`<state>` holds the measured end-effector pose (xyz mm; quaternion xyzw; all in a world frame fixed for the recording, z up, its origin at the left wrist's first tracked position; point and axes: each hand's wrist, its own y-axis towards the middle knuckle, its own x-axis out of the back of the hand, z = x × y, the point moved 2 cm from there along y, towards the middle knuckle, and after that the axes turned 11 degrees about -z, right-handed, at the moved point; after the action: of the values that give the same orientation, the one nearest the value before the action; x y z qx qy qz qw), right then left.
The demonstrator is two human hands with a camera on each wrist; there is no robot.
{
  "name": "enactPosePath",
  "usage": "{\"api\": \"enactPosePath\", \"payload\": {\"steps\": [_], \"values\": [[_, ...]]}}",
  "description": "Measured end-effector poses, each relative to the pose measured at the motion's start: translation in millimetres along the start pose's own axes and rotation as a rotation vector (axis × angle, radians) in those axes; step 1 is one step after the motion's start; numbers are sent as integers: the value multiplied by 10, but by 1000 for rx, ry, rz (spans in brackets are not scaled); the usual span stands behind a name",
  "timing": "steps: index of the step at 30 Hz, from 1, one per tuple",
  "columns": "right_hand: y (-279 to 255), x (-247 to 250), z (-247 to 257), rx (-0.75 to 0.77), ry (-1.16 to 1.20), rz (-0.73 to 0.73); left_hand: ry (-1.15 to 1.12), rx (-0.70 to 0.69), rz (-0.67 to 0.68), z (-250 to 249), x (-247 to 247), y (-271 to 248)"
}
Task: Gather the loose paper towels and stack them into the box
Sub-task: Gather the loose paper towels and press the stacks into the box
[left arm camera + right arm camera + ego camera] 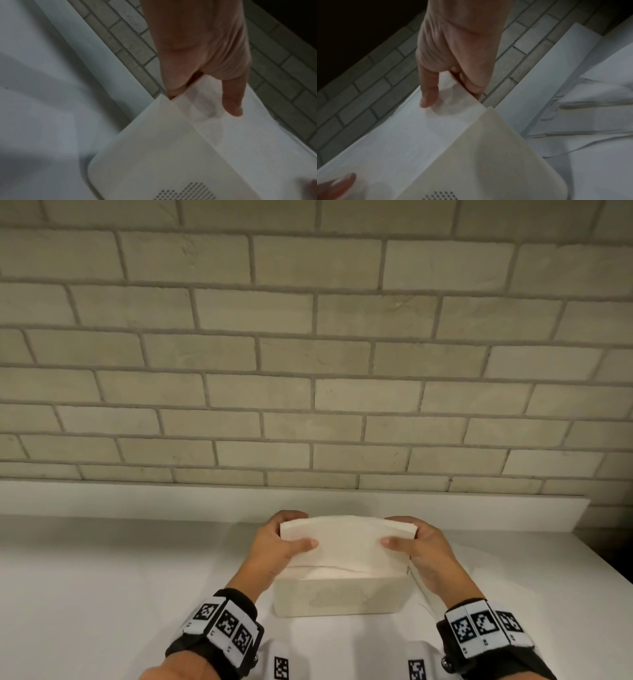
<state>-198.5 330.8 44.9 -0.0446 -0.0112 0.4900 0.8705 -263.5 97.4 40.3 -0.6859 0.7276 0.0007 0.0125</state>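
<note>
A stack of white paper towels [347, 542] stands upright in a cream box [339, 597] with a dotted pattern on its front. My left hand [291, 537] grips the stack's left end, thumb on the near face, fingers behind. My right hand [406, 537] grips the right end the same way. In the left wrist view the left hand [204, 94] pinches the towels [248, 135] above the box wall [163, 155]. The right wrist view shows the right hand [452, 94] pinching the towels [412, 135] beside the box [488, 155].
The box sits on a white counter [120, 577] against a pale brick wall [308, 354] with a white ledge [171, 498]. More loose paper towels [583, 128] lie flat on the counter right of the box, also seen as towels [455, 573].
</note>
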Motion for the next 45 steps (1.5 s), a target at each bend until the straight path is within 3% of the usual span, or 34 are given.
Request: {"api": "enactPosePath", "payload": {"steps": [8, 11, 16, 20, 27, 31, 36, 41, 45], "values": [[-11, -22, -11, 2, -73, 14, 36, -15, 4, 26, -48, 22], [-27, -16, -46, 11, -198, 53, 188, -3, 33, 59, -35, 25], [12, -17, -45, 45, -223, -30, 214, -2, -31, 12, -36, 31], [-22, -56, -59, 55, -406, 8, 334, -7, -11, 4, -55, 8], [-5, 0, 124, 154, -408, -161, 317, -81, -125, -156, 16, 42], [40, -91, 63, 238, -700, -121, 670, -128, -111, -112, 30, 73], [83, -116, -108, 440, -1204, -76, 1210, -338, -59, 24, -19, 38], [122, -156, -182, 512, -1439, -78, 1472, -466, -39, 98, -115, 44], [134, -214, -201, 531, -1571, -49, 1735, -461, 58, 133, -182, 83]]}}
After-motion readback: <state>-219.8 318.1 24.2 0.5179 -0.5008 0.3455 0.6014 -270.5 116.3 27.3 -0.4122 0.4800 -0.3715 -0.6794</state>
